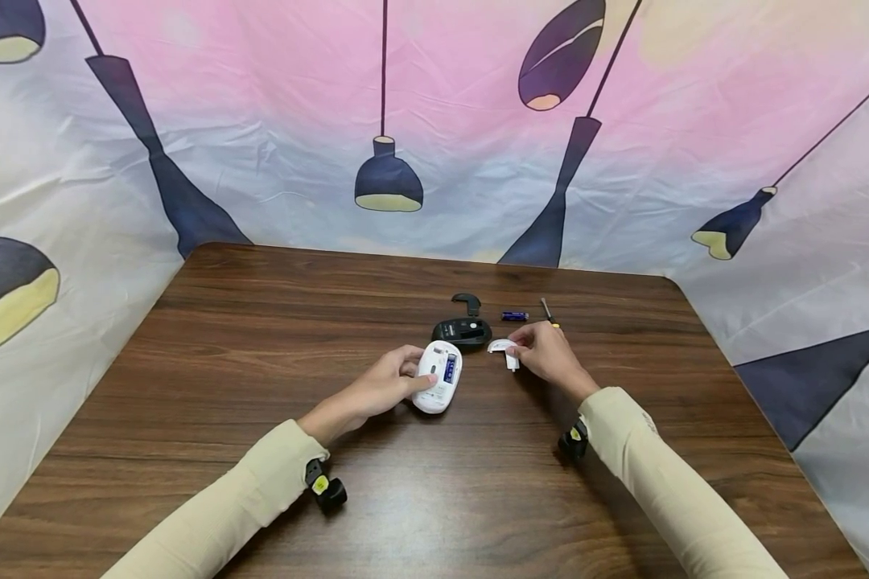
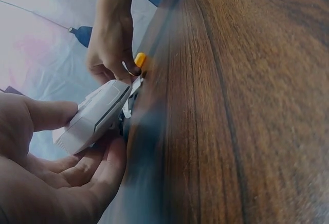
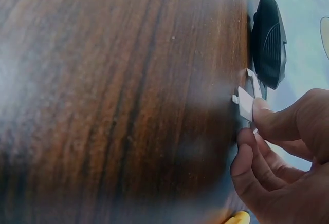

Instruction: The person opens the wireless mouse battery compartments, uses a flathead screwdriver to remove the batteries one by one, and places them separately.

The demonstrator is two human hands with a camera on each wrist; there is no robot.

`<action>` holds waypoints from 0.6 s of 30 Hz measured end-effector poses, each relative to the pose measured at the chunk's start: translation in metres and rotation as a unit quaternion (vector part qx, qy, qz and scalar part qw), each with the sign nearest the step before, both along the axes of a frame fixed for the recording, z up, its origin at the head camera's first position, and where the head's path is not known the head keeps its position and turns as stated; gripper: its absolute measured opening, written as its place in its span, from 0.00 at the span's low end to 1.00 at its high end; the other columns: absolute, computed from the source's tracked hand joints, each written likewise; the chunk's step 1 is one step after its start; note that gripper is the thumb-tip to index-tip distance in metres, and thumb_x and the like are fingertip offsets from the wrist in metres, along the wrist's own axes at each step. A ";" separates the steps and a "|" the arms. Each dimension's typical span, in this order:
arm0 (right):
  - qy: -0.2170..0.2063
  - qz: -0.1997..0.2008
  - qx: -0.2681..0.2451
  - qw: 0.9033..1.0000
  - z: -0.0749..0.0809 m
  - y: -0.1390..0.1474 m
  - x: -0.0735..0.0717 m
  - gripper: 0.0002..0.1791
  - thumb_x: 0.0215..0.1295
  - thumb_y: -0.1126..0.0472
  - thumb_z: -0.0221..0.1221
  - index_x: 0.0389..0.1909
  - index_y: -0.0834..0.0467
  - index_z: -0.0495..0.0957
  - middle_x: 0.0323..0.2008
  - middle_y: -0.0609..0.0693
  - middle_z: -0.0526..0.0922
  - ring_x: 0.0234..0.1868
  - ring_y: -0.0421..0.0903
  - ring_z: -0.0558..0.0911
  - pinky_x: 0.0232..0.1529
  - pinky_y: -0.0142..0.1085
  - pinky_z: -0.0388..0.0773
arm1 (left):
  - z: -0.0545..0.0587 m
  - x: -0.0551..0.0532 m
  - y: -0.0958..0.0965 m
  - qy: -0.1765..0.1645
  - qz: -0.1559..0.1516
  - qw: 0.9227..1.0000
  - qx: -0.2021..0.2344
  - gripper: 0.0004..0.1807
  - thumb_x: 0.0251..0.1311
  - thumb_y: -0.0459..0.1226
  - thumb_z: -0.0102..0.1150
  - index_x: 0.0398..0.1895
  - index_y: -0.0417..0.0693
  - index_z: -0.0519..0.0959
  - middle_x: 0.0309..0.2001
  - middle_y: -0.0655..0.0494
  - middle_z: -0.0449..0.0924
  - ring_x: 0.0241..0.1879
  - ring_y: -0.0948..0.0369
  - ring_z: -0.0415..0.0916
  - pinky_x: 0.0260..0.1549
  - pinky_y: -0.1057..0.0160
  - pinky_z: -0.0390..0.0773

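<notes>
My left hand (image 1: 384, 382) grips a white computer mouse (image 1: 429, 400), its underside turned up in the head view. A blue battery (image 1: 450, 368) sits in the mouse's uncovered slot. In the left wrist view the thumb lies along one side of the white mouse (image 2: 95, 118) with fingers beneath. My right hand (image 1: 546, 354) pinches a white battery cover (image 1: 512, 360), T-like in outline, at or just above the tabletop. The right wrist view shows thumb and fingertips on this cover (image 3: 245, 104). Between the hands, farther back, a black mouse (image 1: 463, 332) lies underside up.
Behind the black mouse lies its black cover (image 1: 467, 301). A loose blue battery (image 1: 515, 316) rests to the right of it. Just past the right hand is a screwdriver (image 1: 546, 310) with a yellow part on its handle. The brown wooden table (image 1: 261, 322) ends at a printed cloth.
</notes>
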State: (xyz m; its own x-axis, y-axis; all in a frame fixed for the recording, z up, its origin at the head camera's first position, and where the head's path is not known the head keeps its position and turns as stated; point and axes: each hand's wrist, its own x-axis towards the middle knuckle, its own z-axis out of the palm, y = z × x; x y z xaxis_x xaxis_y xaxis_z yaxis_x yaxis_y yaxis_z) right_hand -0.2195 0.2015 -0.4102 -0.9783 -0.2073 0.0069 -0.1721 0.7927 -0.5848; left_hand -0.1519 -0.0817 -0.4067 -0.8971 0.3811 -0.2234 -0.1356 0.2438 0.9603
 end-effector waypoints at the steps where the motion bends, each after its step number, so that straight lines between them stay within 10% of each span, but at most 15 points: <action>1: -0.004 0.000 0.002 1.000 0.000 0.000 -0.001 0.09 0.66 0.65 0.66 0.43 0.66 0.87 0.35 0.54 0.87 0.34 0.46 0.81 0.36 0.40 0.79 | 0.000 0.000 0.000 0.000 -0.001 1.000 0.000 0.30 0.70 0.35 0.60 0.69 0.31 0.64 0.44 0.45 0.84 0.37 0.61 0.80 0.38 0.65 0.81; 18: -0.017 -0.001 0.004 1.000 -0.003 0.000 -0.004 0.08 0.66 0.65 0.66 0.42 0.66 0.87 0.34 0.54 0.88 0.34 0.46 0.82 0.38 0.41 0.81 | 0.002 0.001 0.004 -0.004 0.002 1.000 0.013 0.29 0.70 0.34 0.58 0.69 0.29 0.63 0.47 0.41 0.82 0.41 0.60 0.80 0.43 0.62 0.83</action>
